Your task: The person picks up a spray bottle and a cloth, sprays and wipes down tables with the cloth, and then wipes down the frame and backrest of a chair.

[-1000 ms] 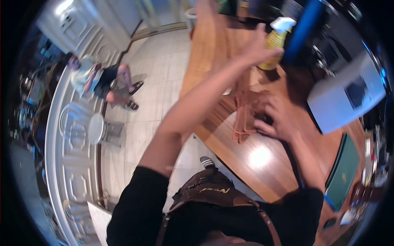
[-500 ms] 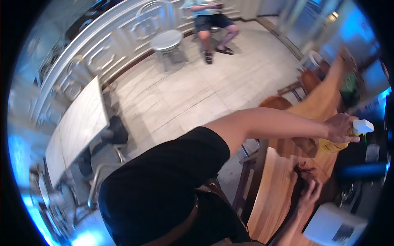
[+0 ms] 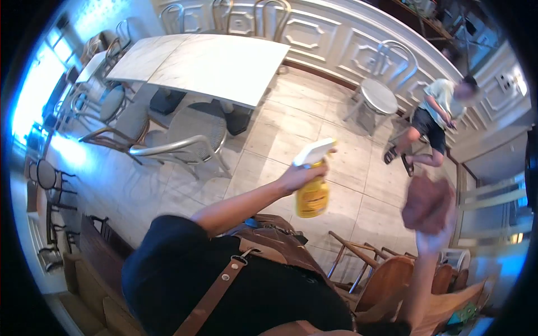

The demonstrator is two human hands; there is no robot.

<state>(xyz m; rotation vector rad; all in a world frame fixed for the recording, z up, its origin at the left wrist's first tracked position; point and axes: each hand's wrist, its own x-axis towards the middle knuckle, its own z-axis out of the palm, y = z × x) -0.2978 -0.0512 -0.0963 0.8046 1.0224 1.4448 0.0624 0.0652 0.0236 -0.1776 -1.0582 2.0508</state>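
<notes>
In the head view my left hand [image 3: 300,177] is wrapped round the neck of a yellow spray bottle [image 3: 312,198] with a white trigger head. The bottle is held upright in the air above the tiled floor. Out to the right, my raised right hand [image 3: 432,241] grips a brown cloth [image 3: 427,205], which covers most of the fingers. Motion blurs this hand and the cloth. A brown apron [image 3: 263,238] hangs at my front.
A long table with a white marble-look top [image 3: 224,64] and several chairs stand ahead on the left. A person [image 3: 434,120] sits at the right, near a grey chair [image 3: 379,96]. Wooden stools [image 3: 386,283] and a wooden counter [image 3: 468,297] are at lower right.
My view has swung left, from the wooden counter toward the white table. The spray bottle has come away from the counter in my left hand, and my right hand has lifted the cloth.
</notes>
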